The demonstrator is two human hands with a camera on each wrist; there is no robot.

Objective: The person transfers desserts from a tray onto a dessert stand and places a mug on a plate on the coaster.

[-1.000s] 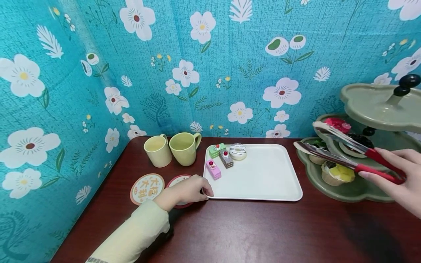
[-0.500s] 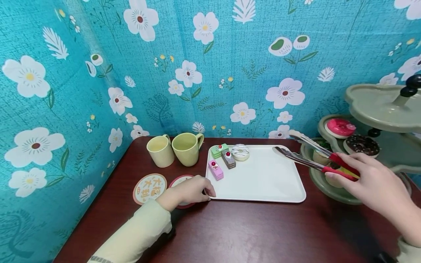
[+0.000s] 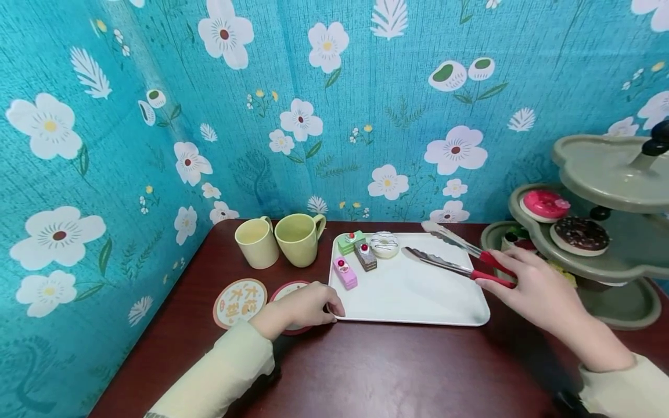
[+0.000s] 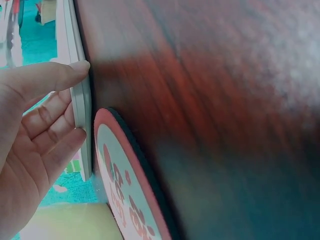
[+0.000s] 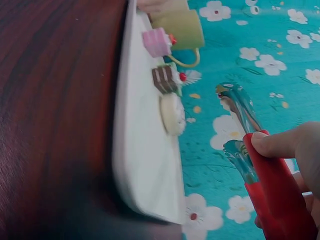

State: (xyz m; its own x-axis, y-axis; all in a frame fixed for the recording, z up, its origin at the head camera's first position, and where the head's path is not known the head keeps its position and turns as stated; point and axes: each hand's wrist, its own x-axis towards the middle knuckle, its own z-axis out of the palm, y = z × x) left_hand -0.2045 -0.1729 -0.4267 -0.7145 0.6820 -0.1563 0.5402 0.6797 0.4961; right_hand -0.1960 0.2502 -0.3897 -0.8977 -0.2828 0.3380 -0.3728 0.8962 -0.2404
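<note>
My left hand [image 3: 308, 305] holds the near left corner of a white tray [image 3: 413, 299], thumb and fingers at its rim [image 4: 81, 100]. My right hand [image 3: 538, 290] grips red-handled metal tongs [image 3: 483, 267] over the tray's right part. The tongs' arms are spread apart with nothing between them. On the tray's left side sit a pink cake slice [image 3: 345, 274], a brown cake slice [image 3: 365, 256], a green cake slice [image 3: 350, 241] and a white donut with dark stripes [image 3: 384, 244]. In the right wrist view the tongs [image 5: 270, 185] lie between thumb and fingers, tips pointing away.
A green tiered stand [image 3: 622, 261] at the right bears a pink donut [image 3: 545, 205], a chocolate donut [image 3: 580, 235] and cupcakes partly hidden by the right hand. Two mugs [image 3: 299, 239] stand back left, behind two round coasters [image 3: 240, 303]. A flowered cloth [image 3: 334, 116] hangs behind the table.
My right hand has carried the spread tongs leftward from the tiered stand to over the tray. My left hand stays at the tray's corner. The view has shifted slightly.
</note>
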